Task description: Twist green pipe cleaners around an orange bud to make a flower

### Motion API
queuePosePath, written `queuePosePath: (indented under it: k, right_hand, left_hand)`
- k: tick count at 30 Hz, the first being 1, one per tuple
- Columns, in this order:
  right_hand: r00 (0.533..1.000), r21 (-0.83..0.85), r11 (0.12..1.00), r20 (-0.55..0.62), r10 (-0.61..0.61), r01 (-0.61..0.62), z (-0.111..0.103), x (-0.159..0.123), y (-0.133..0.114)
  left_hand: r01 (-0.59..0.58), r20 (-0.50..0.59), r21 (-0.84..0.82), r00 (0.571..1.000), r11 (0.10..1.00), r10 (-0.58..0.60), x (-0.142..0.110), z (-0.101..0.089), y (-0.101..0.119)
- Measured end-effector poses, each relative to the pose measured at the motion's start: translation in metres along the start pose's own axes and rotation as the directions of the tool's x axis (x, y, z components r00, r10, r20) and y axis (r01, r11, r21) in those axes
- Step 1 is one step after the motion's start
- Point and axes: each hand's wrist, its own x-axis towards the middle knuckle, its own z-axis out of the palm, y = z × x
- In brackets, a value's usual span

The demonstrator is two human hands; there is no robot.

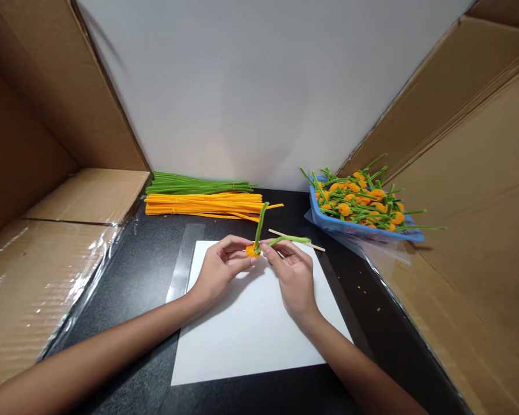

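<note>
Pinching a small orange pipe-cleaner coil (252,251) between its fingertips, the left hand (219,271) holds it at the base of a green pipe-cleaner stem (260,225), which rises from the coil with a slight tilt. A second green length (288,239) runs off to the right from the same spot, gripped by the fingers (270,248) of the right hand (292,276). A thin wooden stick (315,246) lies just behind that length; whether the hand holds it, I cannot tell. All this is held in the air above a white paper sheet (259,340) on the black counter (125,311), with a strip of clear tape (184,262) along the sheet's left edge. Beyond the paper lie a bundle of green pipe cleaners (199,184) and, touching it, a bundle of orange pipe cleaners (203,203). To the right, a blue plastic tray (367,230) holds a heap of orange-headed pipe-cleaner flowers (354,199). Cardboard sheets (34,115) line both sides, and a white wall (259,86) stands behind.
</note>
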Motion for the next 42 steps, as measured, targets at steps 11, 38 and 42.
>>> queuePosePath:
  k: [11, 38, 42]
  right_hand:
    - [0.997, 0.033, 0.998, 0.061, 0.043, -0.045, -0.0004, 0.0026, 0.0001]
    - [0.940, -0.518, 0.814, 0.328, -0.093, 0.261, -0.0076, 0.0055, -0.0032]
    - [0.949, -0.505, 0.820, 0.286, -0.136, 0.269, -0.0093, 0.0062, -0.0048]
  left_hand:
    - [-0.014, -0.048, -0.041, 0.999, 0.999, 0.012, 0.0019, -0.0009, -0.0054]
    - [0.017, -0.042, 0.007, 0.999, 1.000, -0.017, 0.0010, 0.0026, -0.0055]
    - [0.011, 0.010, 0.063, 1.000, 0.998, -0.012, 0.0013, 0.0007, -0.0028]
